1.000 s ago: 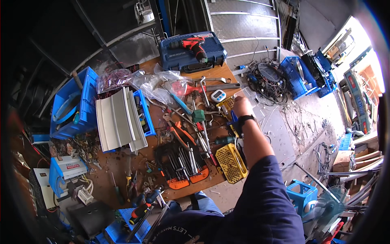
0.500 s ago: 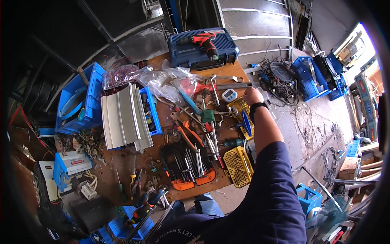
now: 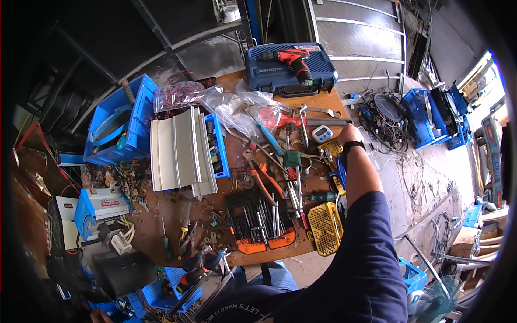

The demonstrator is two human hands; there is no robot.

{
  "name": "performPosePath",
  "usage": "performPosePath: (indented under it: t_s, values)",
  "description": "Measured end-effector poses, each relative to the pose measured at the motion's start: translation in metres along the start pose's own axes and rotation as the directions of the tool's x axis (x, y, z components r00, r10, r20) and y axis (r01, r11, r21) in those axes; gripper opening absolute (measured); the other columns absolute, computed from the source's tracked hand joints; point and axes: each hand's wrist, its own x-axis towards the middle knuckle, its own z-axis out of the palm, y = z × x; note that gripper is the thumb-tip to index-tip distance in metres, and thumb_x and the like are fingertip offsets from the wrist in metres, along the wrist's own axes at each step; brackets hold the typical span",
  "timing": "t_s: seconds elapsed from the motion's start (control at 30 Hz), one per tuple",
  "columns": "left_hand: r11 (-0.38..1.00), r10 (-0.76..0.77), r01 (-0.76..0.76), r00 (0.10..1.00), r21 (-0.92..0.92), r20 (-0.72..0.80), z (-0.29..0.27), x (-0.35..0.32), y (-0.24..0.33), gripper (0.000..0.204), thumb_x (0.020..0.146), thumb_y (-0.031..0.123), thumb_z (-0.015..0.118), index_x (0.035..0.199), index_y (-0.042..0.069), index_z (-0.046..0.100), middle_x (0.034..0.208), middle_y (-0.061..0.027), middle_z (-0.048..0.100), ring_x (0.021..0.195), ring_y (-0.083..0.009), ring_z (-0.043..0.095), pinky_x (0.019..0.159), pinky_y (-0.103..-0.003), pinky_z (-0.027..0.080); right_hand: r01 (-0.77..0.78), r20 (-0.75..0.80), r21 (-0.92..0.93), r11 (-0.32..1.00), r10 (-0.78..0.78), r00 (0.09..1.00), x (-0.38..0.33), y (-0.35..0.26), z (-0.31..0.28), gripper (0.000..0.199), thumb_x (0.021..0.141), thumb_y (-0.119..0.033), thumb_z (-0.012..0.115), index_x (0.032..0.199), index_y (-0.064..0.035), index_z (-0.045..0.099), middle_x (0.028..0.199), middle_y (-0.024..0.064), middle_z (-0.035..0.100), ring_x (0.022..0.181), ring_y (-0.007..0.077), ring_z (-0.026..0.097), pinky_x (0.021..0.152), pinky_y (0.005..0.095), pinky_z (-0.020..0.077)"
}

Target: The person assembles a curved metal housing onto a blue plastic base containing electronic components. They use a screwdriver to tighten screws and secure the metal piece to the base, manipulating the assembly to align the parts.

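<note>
Right hand (image 3: 351, 134): by the tip of the bar (image 3: 327, 122), beside yellow case (image 3: 330, 147); opening and hold cannot be told. Bar: on table (image 3: 327, 100), beyond timer (image 3: 322, 133). Left hand (image 3: 100, 316): partly visible, lower left; state unclear.

Right hand (image 3: 351, 134) beside yellow case (image 3: 331, 148)

From where I stand, the surface (image 3: 323, 101) is smooth brown wood, dulled with grime. A ribbed case (image 3: 324, 58) of matt blue plastic contrasts with the glossy, crinkled clear plastic of a bag (image 3: 229, 110). The ring wrench (image 3: 303, 126) is shiny metal; the pliers (image 3: 272, 180) have orange plastic-looking handles. The yellow holder (image 3: 329, 146) looks like hard plastic. Soft, matt navy cloth makes the sleeve (image 3: 355, 258). The floor (image 3: 431, 172) looks rough and gritty.
</note>
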Motion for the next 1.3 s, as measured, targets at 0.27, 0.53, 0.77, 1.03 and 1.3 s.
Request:
performPosePath:
  t_s: [0.27, 0.53, 0.77, 1.03, 1.3]
  values:
    - [0.998, -0.064, 0.063, 0.992, -0.018, -0.107, 0.003, 0.002, 0.003, 0.022, 0.087, 0.017, 0.061, 0.088, -0.005, 0.063, 0.089, -0.0183, 0.063, 0.08, -0.0291, 0.06, 0.077, -0.037, 0.048, 0.058, -0.07, -0.036, 0.998, -0.061, 0.996, -0.006, -0.005, -0.01, 0.021, 0.079, -0.012, 0.056, 0.095, -0.0047, 0.068, 0.102, 0.0175, 0.065, 0.098, 0.0298, 0.063, 0.081, 0.0387, 0.0511]
    - [0.928, -0.067, 0.085, 0.996, -0.362, 0.062, 0.016, 0.015, -0.031, 0.017, 0.089, 0.006, 0.052, 0.102, -0.005, 0.056, 0.098, -0.008, 0.058, 0.088, -0.0144, 0.053, 0.081, -0.025, 0.042, 0.404, -0.141, 0.759, 0.511, -0.477, 0.868, -0.066, -0.038, -0.116, 0.016, 0.074, -0.003, 0.064, 0.088, 0.0041, 0.066, 0.079, 0.0045, 0.066, 0.072, 0.0085, 0.059, 0.068, 0.023, 0.0475]
    - [0.524, 0.141, 0.28, 0.903, -0.804, 0.406, 0.035, 0.04, 0.129, 0.015, 0.085, 0.0, 0.058, 0.099, -0.003, 0.06, 0.093, -0.0094, 0.064, 0.085, -0.0151, 0.062, 0.078, -0.026, 0.049, 0.417, -0.05, 0.895, 0.156, -0.896, 0.441, -0.28, -0.153, -0.221, 0.014, 0.076, 0.005, 0.059, 0.089, 0.0019, 0.062, 0.083, 0.0016, 0.06, 0.076, 0.0058, 0.055, 0.068, 0.0201, 0.0447]
    - [0.093, 0.494, 0.558, 0.693, -0.825, 0.524, 0.024, 0.051, 0.138, 0.02, 0.087, 0.009, 0.062, 0.104, -0.002, 0.059, 0.089, -0.0033, 0.063, 0.083, -0.0106, 0.06, 0.075, -0.025, 0.05, 0.726, -0.208, 0.61, -0.318, -0.948, -0.24, -0.47, -0.263, -0.224, 0.023, 0.069, 0.004, 0.06, 0.092, 0.0011, 0.062, 0.083, 0.0117, 0.057, 0.077, 0.0251, 0.057, 0.069, 0.0329, 0.0476]
    - [-0.268, 0.434, 0.617, 0.763, -0.74, 0.479, 0.041, 0.051, 0.008, 0.022, 0.087, 0.008, 0.061, 0.105, -0.004, 0.057, 0.092, -0.0058, 0.061, 0.084, -0.0112, 0.057, 0.075, -0.025, 0.046, 0.805, -0.267, 0.314, -0.504, -0.86, -0.435, -0.598, -0.346, -0.17, 0.03, 0.066, 0.0, 0.067, 0.095, 0.0006, 0.062, 0.085, 0.011, 0.055, 0.076, 0.029, 0.058, 0.066, 0.0355, 0.0491]
